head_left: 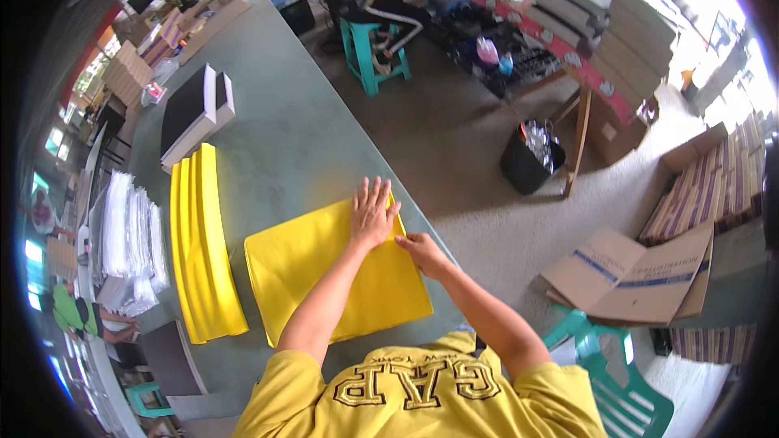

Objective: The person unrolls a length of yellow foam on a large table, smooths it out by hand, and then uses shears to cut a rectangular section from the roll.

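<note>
A large flat yellow sheet (324, 272), possibly folded or layered, lies on the grey-green table in front of me. My left hand (373, 215) rests flat on its far right part, palm down and fingers stretched out. At the sheet's right edge, my right hand (422, 253) is closed, with thumb and fingers pinching that edge. Left of the sheet stands a row of folded yellow pieces (203, 251), bunched side by side in a long curved stack.
Black-covered thick blocks (188, 113) and clear plastic sleeves (126, 235) lie along the table's (276, 105) left side. Open cardboard (633, 276) and a green plastic chair (617, 389) are at my right. Across the floor, a person sits on a green stool (369, 53).
</note>
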